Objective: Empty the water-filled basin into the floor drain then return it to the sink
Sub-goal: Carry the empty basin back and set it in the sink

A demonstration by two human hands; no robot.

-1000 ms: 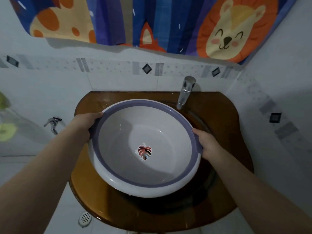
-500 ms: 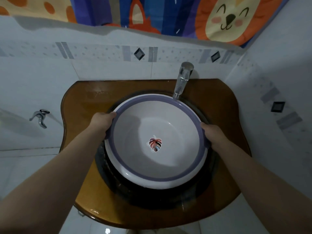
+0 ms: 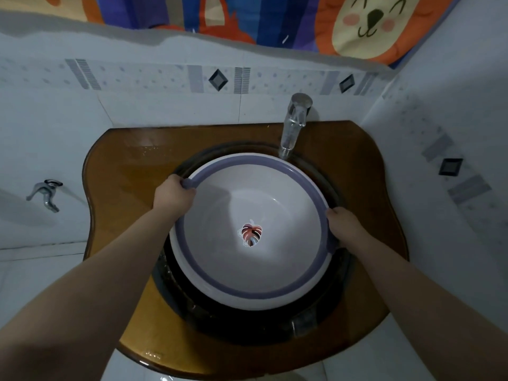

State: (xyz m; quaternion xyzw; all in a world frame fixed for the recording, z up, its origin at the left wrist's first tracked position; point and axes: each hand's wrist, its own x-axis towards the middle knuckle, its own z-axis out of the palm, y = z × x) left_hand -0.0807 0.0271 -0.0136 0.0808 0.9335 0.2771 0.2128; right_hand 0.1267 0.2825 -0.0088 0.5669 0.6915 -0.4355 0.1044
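Item: round white plastic basin [image 3: 247, 273] with a lilac rim and a leaf sticker [image 3: 250, 234] at its centre; no water shows inside. Location: within the dark round sink [image 3: 247, 324] set in an amber counter [image 3: 123, 215]. The chrome faucet [image 3: 294, 125] is at the basin's 1 o'clock, its spout just over the rim. Whether the basin's base is fully seated cannot be told; its near side looks a little proud of the sink. Left hand [image 3: 174, 196]: at 10 o'clock on the rim, fingers curled over the lip, gripping. Right hand [image 3: 342, 225]: at 3 o'clock, fingers wrapped round the rim, gripping. Also present: a wall tap [image 3: 45, 193] at the counter's 9 o'clock; an animal-print curtain [image 3: 371, 20] at 12 o'clock. Step, as judged: emptying appears done, return to the sink in hand. Next move likely calls for settling the basin level, clear of the faucet, then loosening both hands together.
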